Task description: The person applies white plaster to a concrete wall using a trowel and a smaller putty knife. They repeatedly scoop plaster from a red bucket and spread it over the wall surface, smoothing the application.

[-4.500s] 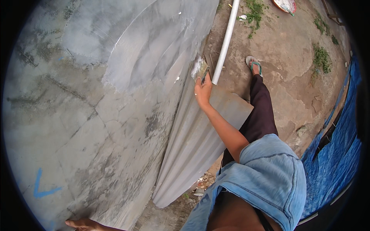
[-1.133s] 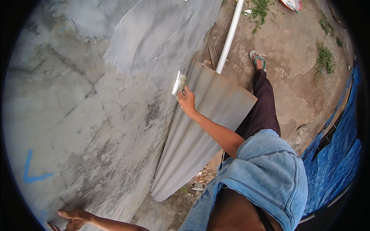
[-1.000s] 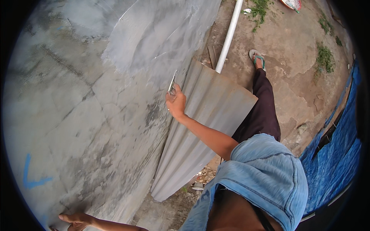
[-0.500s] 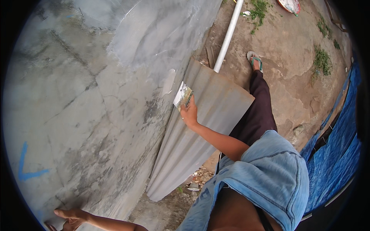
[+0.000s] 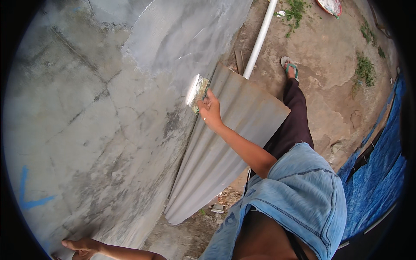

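My right hand [image 5: 210, 112] grips a flat, wide putty knife [image 5: 198, 92], with white paste along its blade edge. The blade is against the grey plastered wall [image 5: 130, 108], beside a fresh pale smear. Under my right arm, a corrugated metal sheet [image 5: 229, 125] leans along the foot of the wall. My left hand [image 5: 84, 248] is at the lower left by the wall, thumb stretched out and fingers apart. Its fingertips are partly lost at the dark rim, and I make out nothing held in it.
A white pipe [image 5: 260, 41] runs beyond the sheet. My sandalled foot [image 5: 290, 68] stands on the bare ground [image 5: 325, 95]. A red-rimmed basin [image 5: 331, 6] with white stuff lies at the far right. A blue tarp [image 5: 377, 173] hangs at the right, and rubble [image 5: 229, 197] lies below the sheet.
My right hand has moved the putty knife slightly up and left, over the pale smear on the wall, and tilted it. My left hand has hardly moved.
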`<action>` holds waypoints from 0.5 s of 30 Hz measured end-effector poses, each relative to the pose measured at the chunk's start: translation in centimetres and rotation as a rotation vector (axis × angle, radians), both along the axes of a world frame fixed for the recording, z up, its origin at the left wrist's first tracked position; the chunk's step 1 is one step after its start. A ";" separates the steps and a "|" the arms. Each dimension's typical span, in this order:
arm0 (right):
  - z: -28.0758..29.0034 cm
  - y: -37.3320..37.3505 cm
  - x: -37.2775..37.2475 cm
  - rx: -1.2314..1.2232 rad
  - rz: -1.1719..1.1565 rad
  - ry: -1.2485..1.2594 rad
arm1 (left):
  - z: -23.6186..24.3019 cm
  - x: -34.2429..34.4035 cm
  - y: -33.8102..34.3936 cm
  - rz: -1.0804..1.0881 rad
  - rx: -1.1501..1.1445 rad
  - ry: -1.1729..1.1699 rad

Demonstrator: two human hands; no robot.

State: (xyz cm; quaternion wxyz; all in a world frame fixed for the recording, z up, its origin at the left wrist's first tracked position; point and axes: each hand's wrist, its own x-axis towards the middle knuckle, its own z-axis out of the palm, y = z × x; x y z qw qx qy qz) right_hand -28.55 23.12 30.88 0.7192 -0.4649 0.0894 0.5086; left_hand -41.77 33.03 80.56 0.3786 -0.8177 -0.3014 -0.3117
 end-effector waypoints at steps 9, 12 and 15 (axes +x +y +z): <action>7.9 -3.6 -0.6 0.019 0.063 -0.568 | -0.8 2.0 0.6 -0.054 0.173 0.151; 2.5 -4.3 -0.4 -0.256 0.087 -0.460 | -0.7 2.2 0.6 -0.060 0.204 0.183; -5.2 -2.0 -0.8 -0.407 -0.049 -0.560 | -0.6 2.3 0.4 -0.063 0.223 0.201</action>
